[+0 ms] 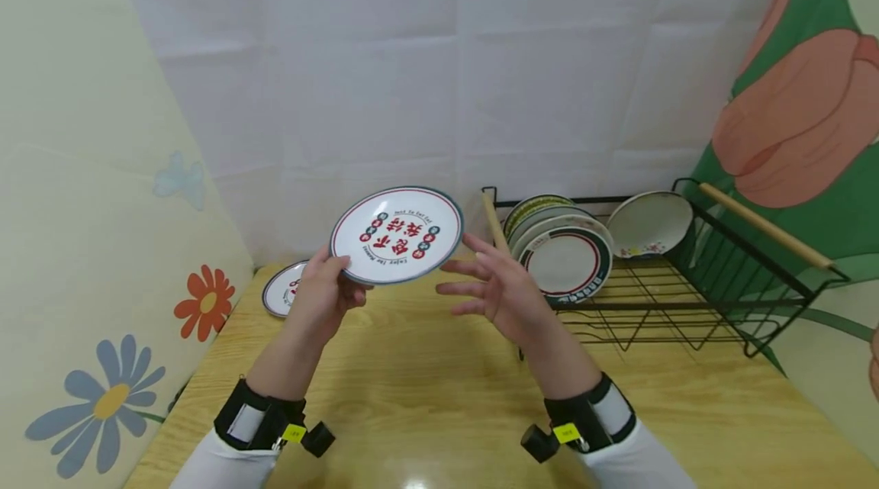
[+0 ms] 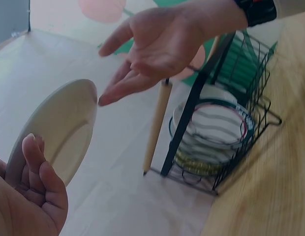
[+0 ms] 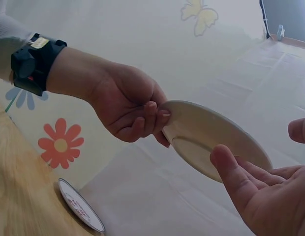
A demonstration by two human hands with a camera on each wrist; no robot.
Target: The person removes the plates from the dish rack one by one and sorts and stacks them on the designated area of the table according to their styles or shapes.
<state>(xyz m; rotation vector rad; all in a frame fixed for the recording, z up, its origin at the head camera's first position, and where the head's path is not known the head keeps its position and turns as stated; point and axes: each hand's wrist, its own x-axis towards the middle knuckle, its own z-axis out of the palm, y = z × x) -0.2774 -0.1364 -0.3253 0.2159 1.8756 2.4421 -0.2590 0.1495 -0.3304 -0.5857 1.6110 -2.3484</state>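
A round white plate (image 1: 397,203) with a blue and red rim and red characters is held up over the table, tilted. My left hand (image 1: 323,292) pinches it at its left edge, thumb on the printed face and fingers below. In the left wrist view the plate's plain underside (image 2: 69,123) shows. My right hand (image 1: 504,287) is by the plate's right edge, fingers spread and extended, thumb apart; its fingertips come right up to the rim. A similar printed plate (image 1: 278,292) lies on the table behind my left hand, partly hidden by it.
A black wire dish rack (image 1: 659,306) with wooden handles stands at the right. Several plates (image 1: 566,264) lean together at its left end, and a white bowl-like dish (image 1: 648,222) leans at its back. White cloth (image 1: 357,92) hangs behind the wooden table (image 1: 426,397).
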